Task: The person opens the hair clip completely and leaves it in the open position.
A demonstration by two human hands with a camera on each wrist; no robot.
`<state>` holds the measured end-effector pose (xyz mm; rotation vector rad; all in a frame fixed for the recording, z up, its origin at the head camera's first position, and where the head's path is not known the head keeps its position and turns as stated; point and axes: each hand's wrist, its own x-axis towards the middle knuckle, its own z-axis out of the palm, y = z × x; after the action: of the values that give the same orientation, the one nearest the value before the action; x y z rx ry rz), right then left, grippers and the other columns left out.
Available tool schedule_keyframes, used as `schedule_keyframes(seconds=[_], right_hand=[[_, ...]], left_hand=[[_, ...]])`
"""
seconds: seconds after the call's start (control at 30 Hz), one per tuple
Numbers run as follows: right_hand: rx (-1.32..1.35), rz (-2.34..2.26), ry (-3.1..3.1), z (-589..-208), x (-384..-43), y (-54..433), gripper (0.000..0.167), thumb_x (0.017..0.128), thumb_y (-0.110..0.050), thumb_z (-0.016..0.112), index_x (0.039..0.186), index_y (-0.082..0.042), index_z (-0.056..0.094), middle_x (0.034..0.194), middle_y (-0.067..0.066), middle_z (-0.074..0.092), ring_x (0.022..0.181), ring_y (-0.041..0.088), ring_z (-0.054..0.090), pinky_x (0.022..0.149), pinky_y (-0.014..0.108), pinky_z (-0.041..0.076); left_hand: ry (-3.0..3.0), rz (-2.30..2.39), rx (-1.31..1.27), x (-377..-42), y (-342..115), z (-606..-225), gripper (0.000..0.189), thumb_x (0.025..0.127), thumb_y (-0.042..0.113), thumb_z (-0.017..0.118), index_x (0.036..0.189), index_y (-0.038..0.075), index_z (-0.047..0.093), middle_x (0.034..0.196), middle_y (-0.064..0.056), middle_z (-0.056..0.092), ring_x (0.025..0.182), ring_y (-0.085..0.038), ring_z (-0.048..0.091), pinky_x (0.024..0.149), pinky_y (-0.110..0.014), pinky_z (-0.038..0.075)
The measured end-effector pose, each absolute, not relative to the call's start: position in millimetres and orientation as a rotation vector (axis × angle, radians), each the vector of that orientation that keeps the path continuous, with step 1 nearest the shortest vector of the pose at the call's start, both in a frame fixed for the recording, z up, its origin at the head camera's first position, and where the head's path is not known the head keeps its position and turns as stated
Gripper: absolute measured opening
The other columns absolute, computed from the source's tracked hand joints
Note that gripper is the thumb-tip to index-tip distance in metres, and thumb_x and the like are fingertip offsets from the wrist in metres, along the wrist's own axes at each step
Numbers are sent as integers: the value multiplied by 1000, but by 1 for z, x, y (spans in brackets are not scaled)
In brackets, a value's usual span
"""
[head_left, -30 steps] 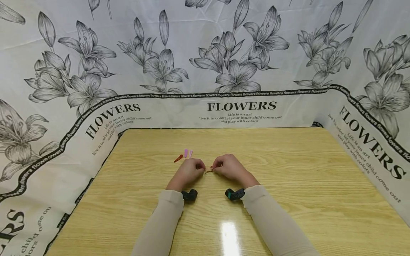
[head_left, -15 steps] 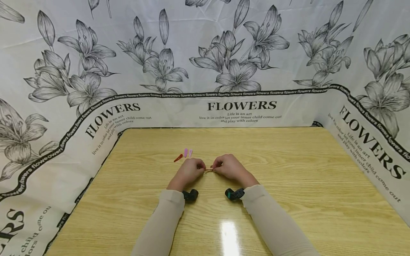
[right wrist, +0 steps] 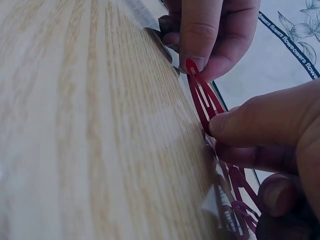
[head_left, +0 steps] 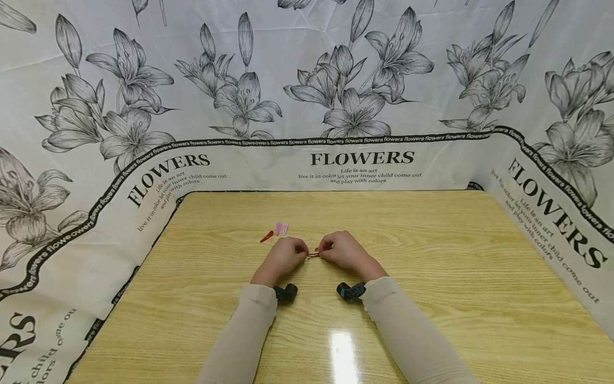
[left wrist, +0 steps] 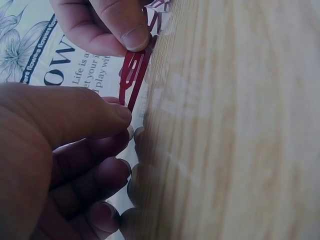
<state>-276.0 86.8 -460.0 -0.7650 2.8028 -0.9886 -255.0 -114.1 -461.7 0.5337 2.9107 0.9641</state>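
A red snap hair clip (head_left: pixel 313 255) is stretched between my two hands, close over the wooden table. My left hand (head_left: pixel 284 255) pinches one end between thumb and fingertips. At the other end, my right hand (head_left: pixel 346 252) has a similar thumb-and-finger pinch. The right wrist view shows the clip (right wrist: pixel 198 102) with its long slot and its two layers slightly apart; its rounded tip lies at the left thumb. In the left wrist view the right thumb (left wrist: pixel 135 37) presses over the far end of the clip.
Left of centre lie a red clip (head_left: pixel 266 237), a purple clip (head_left: pixel 278 229) and a pink striped clip (head_left: pixel 285 230). Beyond the right fingers are another red clip (right wrist: pixel 240 180) and a pinkish clip (right wrist: pixel 242 207), partly hidden. Floral cloth (head_left: pixel 362 181) surrounds the table (head_left: pixel 431 234).
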Motion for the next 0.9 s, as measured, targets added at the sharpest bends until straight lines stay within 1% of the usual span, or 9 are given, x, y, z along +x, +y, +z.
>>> schedule_keyframes(seconds=[0.47,0.9], right_hand=[[-757,-991,2796,-460,-275,87,4,87,-17,70,86,-14,73,79,-8,68,71,9,56,72,29,48],[-741,-965,2807,-459,-275,86,4,87,-16,70,87,-15,74,82,-7,69,74,9,57,74,30,49]], left_hand=[[2909,933,504,-255,-113,-462,9,90,10,65,87,13,73,88,0,70,80,-13,58,76,-31,50],[2887,959,462,-257,-115,-465,10,91,12,64,88,14,73,91,1,70,81,-12,59,77,-32,50]])
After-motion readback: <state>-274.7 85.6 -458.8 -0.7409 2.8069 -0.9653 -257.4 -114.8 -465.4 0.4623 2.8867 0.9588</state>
